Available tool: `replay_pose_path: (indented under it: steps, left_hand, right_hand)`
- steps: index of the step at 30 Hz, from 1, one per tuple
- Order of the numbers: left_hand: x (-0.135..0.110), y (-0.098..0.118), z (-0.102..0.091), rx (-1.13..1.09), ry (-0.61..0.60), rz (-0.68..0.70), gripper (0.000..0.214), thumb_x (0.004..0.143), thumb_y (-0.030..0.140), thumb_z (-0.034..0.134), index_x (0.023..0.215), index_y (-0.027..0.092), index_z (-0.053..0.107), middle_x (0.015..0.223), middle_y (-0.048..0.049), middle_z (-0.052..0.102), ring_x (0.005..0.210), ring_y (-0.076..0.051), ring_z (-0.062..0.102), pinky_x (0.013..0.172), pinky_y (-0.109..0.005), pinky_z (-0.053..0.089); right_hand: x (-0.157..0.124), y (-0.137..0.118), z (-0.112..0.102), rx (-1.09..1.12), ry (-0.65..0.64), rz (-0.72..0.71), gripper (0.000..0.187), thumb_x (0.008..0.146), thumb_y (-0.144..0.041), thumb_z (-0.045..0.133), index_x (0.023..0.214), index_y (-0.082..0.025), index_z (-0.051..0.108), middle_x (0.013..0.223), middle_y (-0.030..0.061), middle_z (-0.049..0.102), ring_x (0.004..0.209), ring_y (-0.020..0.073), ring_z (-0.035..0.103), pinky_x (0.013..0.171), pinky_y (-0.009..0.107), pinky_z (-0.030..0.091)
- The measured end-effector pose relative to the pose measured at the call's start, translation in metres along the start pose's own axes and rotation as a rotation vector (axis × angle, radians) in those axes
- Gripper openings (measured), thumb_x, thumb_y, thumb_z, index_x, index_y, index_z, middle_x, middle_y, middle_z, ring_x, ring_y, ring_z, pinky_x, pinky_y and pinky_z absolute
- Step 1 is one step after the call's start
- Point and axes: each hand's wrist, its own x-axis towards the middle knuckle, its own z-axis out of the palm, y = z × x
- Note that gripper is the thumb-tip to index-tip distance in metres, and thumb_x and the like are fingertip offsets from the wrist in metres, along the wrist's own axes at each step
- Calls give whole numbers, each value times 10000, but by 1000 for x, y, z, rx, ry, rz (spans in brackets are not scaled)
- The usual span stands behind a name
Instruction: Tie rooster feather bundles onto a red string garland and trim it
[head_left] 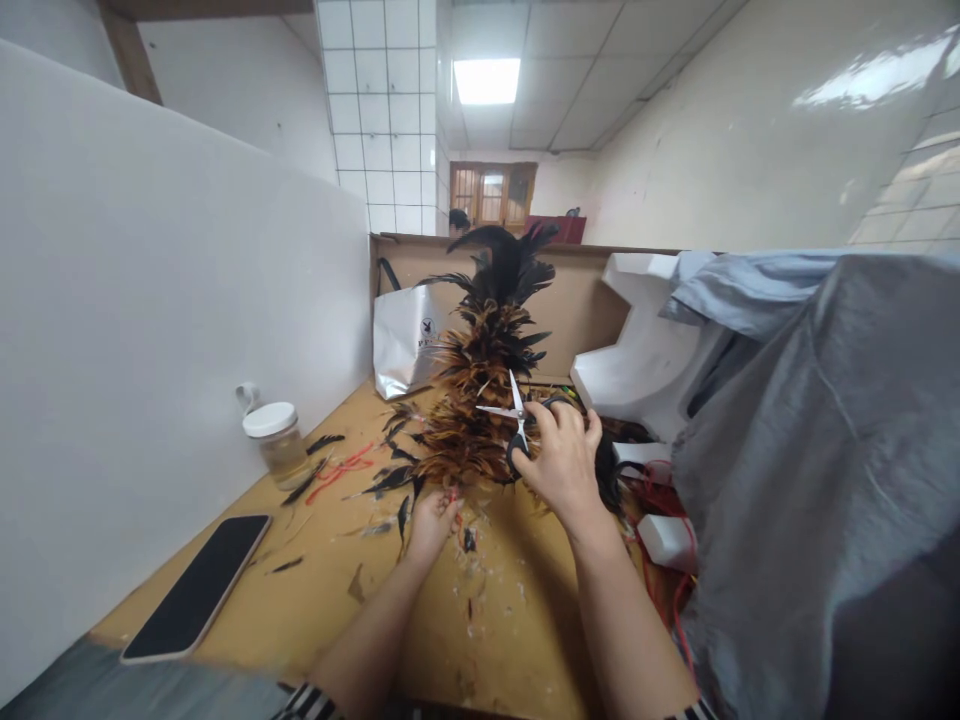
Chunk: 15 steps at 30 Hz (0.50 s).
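Observation:
In my right hand (564,455) is a pair of scissors (517,410), its blades spread apart and pointing up and left in front of the feathers. A long bundle of brown and black feathers (469,435) runs away from me over the table, its far end dark and raised. At the bundle's near end my left hand (433,522) is closed in a pinch on a red string (452,495). The fingertips hide most of what they grip there.
Left of the bundle lie loose feathers (307,482), red strings (341,472), a white-lidded jar (276,440) and a phone (199,588). A silver bag (403,345) stands behind. White foam (645,370), a grey cloth (795,440) and red cords (679,600) crowd the right.

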Motion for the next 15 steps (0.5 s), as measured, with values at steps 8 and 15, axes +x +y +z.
replay_pose_path:
  steps: [8, 15]
  left_hand:
    - [0, 7, 2, 3, 6, -72, 224, 632, 369, 630, 708, 179, 539, 468, 47, 527, 333, -98, 450, 349, -212, 341]
    - [-1, 7, 2, -9, 18, -52, 215, 634, 356, 635, 724, 187, 536, 457, 56, 514, 319, -99, 447, 336, -209, 331]
  right_hand:
    - [26, -14, -14, -119, 37, 2, 452, 738, -315, 583, 1166, -194, 504, 1066, 131, 504, 1065, 294, 405, 984, 549, 136]
    - [45, -25, -19, -163, -99, -91, 360, 778, -273, 551, 1131, -206, 552, 864, 107, 614, 867, 253, 519, 875, 421, 235]
